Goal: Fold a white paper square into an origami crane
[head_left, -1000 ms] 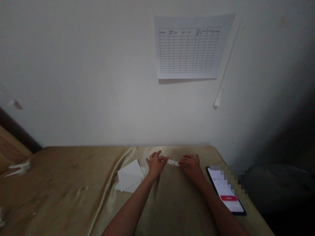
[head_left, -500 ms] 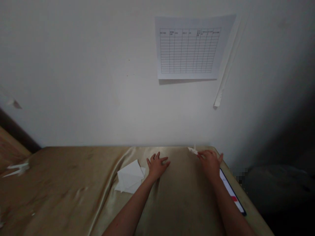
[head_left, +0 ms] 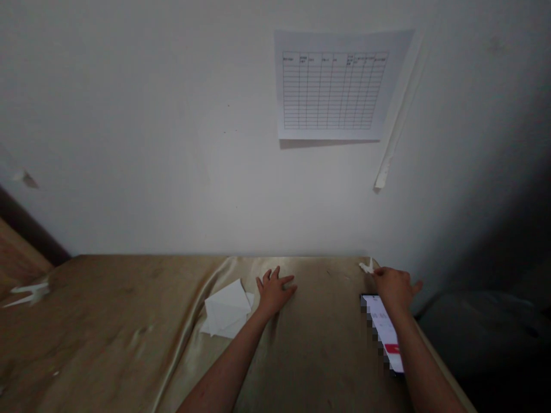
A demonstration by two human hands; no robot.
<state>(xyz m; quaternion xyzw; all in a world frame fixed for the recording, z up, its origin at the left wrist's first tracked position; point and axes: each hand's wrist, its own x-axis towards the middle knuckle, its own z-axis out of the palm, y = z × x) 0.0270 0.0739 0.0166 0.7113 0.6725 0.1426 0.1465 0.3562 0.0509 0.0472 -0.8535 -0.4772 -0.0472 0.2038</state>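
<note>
At the far right corner of the cloth-covered table (head_left: 318,344), my right hand (head_left: 394,287) pinches a small folded white paper figure (head_left: 367,267), shaped somewhat like a bird. Below that hand lies a phone (head_left: 379,321) with a lit screen and a red button, partly covered by my forearm. My left hand (head_left: 273,292) rests on the cloth with its fingers spread, holding nothing. Just left of it is a small pile of white paper sheets (head_left: 228,307), lying at differing angles.
White folded paper pieces (head_left: 32,292) lie at the table's far left, near a wooden piece (head_left: 19,252). A printed table sheet (head_left: 331,92) hangs on the wall (head_left: 150,143) behind. A dark bulky shape (head_left: 486,327) stands beyond the right edge.
My right hand has moved right with the paper figure, towards the table's corner, uncovering more of the phone. My left hand and the sheets stay where they were.
</note>
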